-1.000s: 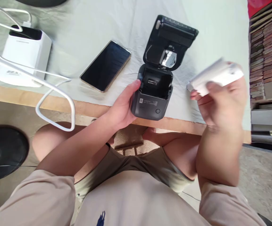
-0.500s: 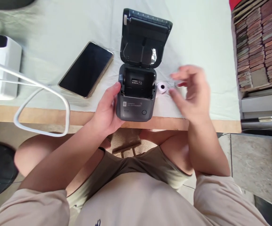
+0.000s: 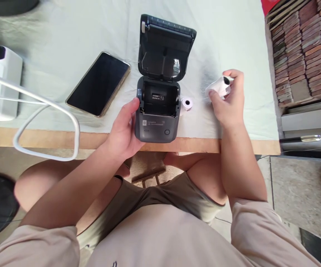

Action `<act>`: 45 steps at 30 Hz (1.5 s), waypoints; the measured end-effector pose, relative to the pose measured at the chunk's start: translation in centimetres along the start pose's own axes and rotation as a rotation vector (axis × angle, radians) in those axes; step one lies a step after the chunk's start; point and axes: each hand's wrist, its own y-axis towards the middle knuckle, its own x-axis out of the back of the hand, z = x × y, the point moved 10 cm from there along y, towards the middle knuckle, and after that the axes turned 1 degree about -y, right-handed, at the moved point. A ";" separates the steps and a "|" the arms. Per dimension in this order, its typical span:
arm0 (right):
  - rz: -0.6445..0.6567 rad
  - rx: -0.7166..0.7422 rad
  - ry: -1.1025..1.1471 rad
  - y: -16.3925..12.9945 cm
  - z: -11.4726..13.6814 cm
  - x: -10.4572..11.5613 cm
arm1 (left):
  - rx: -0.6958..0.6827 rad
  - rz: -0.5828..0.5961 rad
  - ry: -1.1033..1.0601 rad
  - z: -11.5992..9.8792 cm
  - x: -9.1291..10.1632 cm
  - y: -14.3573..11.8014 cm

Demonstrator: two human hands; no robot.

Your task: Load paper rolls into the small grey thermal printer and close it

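Observation:
My left hand (image 3: 125,129) grips the left side of a dark grey label printer (image 3: 157,128) at the table's front edge. The printer's lid (image 3: 166,52) stands raised, and its paper bay (image 3: 160,97) shows a small printed label and no roll. My right hand (image 3: 229,100) is closed around a white paper roll (image 3: 218,87) with a dark core, to the right of the printer. A second, smaller-looking white roll (image 3: 187,104) sits beside the printer's right side, partly hidden behind it.
A phone (image 3: 98,83) with a dark screen lies left of the printer. Farther left are a white box-shaped device (image 3: 10,85) and a looped white cable (image 3: 77,129). Stacked reddish bricks or tiles (image 3: 302,55) stand beyond the table's right edge.
My right hand, blurred and with its fingers apart before, has moved slightly right and now holds the paper roll. My left hand still holds the printer, and the view has shifted a little.

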 end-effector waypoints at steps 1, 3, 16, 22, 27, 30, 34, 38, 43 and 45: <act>-0.065 -0.100 0.146 0.0 -0.2 0.4 | -0.003 -0.007 -0.001 -0.1 0.0 -0.1; -0.171 -0.272 0.364 -0.4 -0.3 0.6 | -0.005 -0.028 -0.010 -0.1 0.1 -0.2; -0.086 -0.381 0.773 -1.1 3.2 -1.4 | 0.037 -0.023 0.000 0.3 0.3 0.2; -0.094 0.315 0.350 -2.9 13.5 -0.8 | 0.024 0.053 0.080 0.8 0.1 0.1; 0.189 0.468 -0.093 -6.1 21.6 -6.0 | -0.034 0.138 0.115 0.8 -0.1 0.0; 0.221 0.537 -0.283 -6.3 21.8 -7.1 | -0.037 0.156 0.130 0.9 -0.1 -0.3; 0.161 0.601 -0.334 -5.9 20.6 -7.2 | -0.026 0.174 0.114 0.7 -0.4 -0.5; 0.119 0.611 -0.358 -6.1 20.6 -7.3 | -0.014 0.170 0.074 0.9 -0.3 -0.1; 0.161 0.669 -0.254 -7.2 21.9 -7.3 | -0.017 0.191 0.049 1.1 -0.1 0.4; 0.225 0.713 -0.240 -8.0 22.3 -7.6 | 0.002 0.186 0.040 1.1 0.0 0.3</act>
